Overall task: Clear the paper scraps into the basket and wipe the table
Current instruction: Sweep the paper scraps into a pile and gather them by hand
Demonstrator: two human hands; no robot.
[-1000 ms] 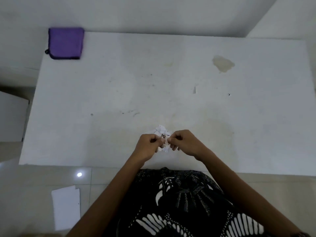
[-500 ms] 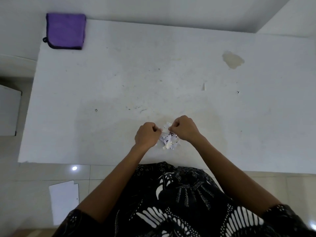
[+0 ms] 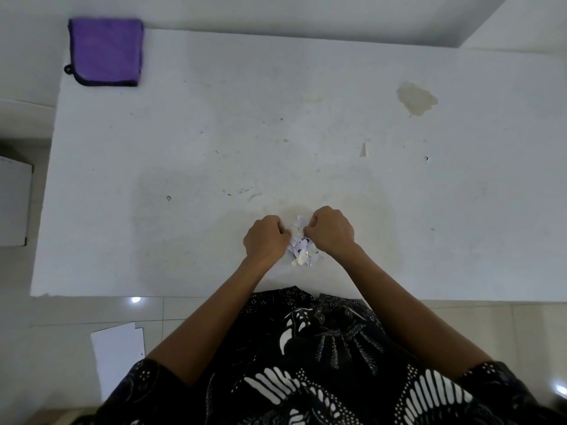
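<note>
**White paper scraps heaped between two curled hands**

Head view: the paper scraps lie in one small crumpled heap on the near middle of the pale worktop, a little way in from its near edge. The left hand sits against the left side of the heap, knuckles up and fingers curled in, its fingertips pinching the paper at the heap's far end. The right hand is just right of the heap in the same pose, fingers curled and pinching the same bit of paper. The two hands nearly meet over the scraps, and the loose lower part of the heap spreads out towards the person between the two wrists.

One thin sliver of paper lies apart, farther out and to the right of the hands. Beyond it, on the far right, a tan stain marks the worktop. A folded purple cloth with a dark border rests on the far left corner, overhanging the edge.

On the tiled floor near left lie white sheets. A white box stands by the worktop's left side.
</note>
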